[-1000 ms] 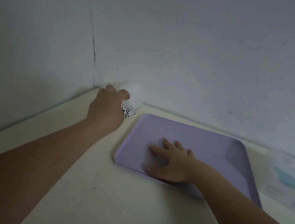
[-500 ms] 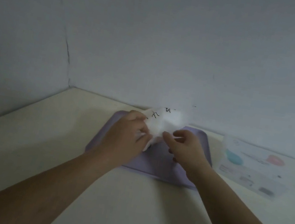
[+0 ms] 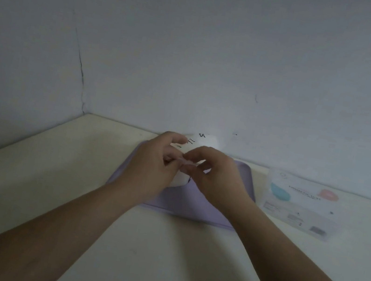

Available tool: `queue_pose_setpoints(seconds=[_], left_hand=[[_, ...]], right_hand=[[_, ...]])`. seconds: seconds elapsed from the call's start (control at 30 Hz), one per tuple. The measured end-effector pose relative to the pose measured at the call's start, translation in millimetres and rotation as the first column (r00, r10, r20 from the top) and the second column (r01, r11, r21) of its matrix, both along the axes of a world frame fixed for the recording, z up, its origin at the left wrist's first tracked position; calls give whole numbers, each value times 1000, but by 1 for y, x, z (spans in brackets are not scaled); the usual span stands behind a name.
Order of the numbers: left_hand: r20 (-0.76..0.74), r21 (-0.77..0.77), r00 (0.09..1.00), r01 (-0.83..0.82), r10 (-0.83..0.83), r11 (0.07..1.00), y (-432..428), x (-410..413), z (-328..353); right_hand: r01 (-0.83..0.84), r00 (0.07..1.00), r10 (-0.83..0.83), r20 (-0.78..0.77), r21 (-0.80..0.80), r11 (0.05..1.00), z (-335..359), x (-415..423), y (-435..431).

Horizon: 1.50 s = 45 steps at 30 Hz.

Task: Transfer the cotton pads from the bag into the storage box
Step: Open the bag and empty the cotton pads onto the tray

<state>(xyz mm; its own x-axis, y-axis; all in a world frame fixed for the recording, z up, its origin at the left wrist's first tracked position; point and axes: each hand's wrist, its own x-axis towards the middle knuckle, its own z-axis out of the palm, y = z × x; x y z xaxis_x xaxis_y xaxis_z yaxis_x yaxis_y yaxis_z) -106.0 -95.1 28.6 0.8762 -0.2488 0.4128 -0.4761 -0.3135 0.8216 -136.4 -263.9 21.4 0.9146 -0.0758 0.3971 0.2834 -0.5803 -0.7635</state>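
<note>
Both hands have drawn together since half a second ago, when a small gap lay between them, and the bag has sunk a little lower between them. A second ago the left hand was far off in the corner and the right one lay flat on the tray.

Now the left hand [image 3: 150,171] has its fingers curled and pinches the near edge of the white bag [image 3: 208,142]. The right hand [image 3: 219,180] faces it with thumb and fingers bent onto the same edge, so the fingertips of both hands meet there. The bag is held up between the two hands. Its top, marked with black strokes, rises beyond the knuckles, and a white lobe hangs below the left fingers. No single cotton pad can be made out; the bag is overexposed and blurred.

Under both hands lies a lilac tray [image 3: 244,187], and I cannot tell whether the bag touches it. Well out to the right of the right hand, apart from the tray, lies a clear box [image 3: 301,204] printed with a teal and a pink shape. Everything rests on a cream table [image 3: 53,191]. Beyond the hands stands a grey wall [image 3: 219,48], with a dark crack [image 3: 81,74] up its corner, far left of the left hand.
</note>
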Motion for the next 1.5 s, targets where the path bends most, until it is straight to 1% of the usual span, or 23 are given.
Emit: queue_pose_setpoints(seconds=[0.07,0.1,0.2,0.27,0.3,0.4,0.6,0.67,0.73,0.8,0.9,0.97,1.03,1.13,1.2,1.27,1.33,1.37,1.43,1.5], left_hand=[[-2,-21,999,-35,35,999,0,-1,6],[-9,-30,999,-41,41,999,0,-1,8],[17,14,998,-66,66,998,3,1,9],[100,73,991,-93,85,993,4,0,10],[140,96,986,-107,93,990,4,0,11],[181,143,975,-153,126,978,9,0,19],[224,218,963,-202,153,955,29,-2,29],[209,232,959,-238,191,943,39,-3,29],[197,269,954,-273,225,924,51,-1,28],[198,387,955,-285,223,877,60,2,26],[223,606,964,-254,145,754,50,-4,29],[247,682,964,-246,100,689,32,-4,32],[222,741,972,-219,77,635,13,-2,34],[194,758,978,-196,73,622,-3,8,31],[191,758,980,-187,62,624,-7,13,30],[140,761,989,-133,39,635,-6,16,31],[98,767,995,-74,-1,638,-4,18,29],[100,775,995,-68,-16,629,-4,17,27],[145,778,988,-81,-53,623,-5,14,25],[186,725,981,-100,-55,682,-3,17,26]], right_hand=[[19,1000,-19,12,2,1000,4,2,2],[33,999,-32,29,-28,999,6,3,2],[110,993,-97,71,-212,971,12,4,0],[163,985,-134,106,-348,923,14,5,0],[180,982,-145,118,-391,903,14,6,-1],[221,975,-186,124,-434,874,14,13,-10],[363,920,-385,72,-523,771,6,34,-46],[401,893,-448,44,-530,747,2,40,-57],[438,865,-501,12,-506,743,-1,43,-63],[446,861,-508,6,-488,750,-4,47,-61],[401,904,-423,67,-478,781,-3,50,-45],[358,931,-347,115,-480,801,-1,50,-32],[331,944,-290,160,-501,800,1,46,-27],[326,944,-238,226,-548,770,1,40,-35],[327,944,-228,238,-592,736,0,38,-48],[324,946,-240,218,-649,689,-3,38,-61],[337,937,-304,172,-671,660,-5,41,-73],[354,925,-353,142,-662,661,-6,43,-77],[387,890,-453,48,-605,696,-4,45,-78],[430,859,-510,-51,-469,771,-2,48,-71]])
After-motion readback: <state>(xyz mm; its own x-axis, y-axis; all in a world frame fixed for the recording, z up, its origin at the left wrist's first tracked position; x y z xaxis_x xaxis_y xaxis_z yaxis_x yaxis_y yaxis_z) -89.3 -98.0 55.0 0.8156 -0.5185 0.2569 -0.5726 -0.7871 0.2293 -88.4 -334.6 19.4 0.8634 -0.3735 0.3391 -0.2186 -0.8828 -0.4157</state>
